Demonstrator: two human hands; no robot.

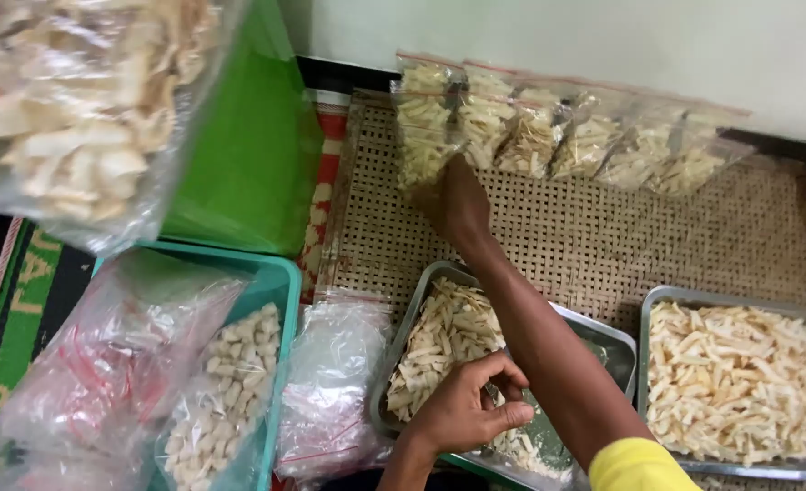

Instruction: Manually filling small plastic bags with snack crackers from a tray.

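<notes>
Pale wall, woven mat floor

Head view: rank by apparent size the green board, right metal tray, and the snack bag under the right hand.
1. Green board, though it sits nearer the camera.
2. Right metal tray, close to it; order unsure.
3. Snack bag at the right hand, clearly smallest.

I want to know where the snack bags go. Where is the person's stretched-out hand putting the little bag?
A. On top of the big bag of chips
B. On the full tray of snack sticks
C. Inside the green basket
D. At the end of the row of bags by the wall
D: the right hand reaches across the woven mat and holds a small clear bag at the left end of the row of filled bags along the wall.
</notes>
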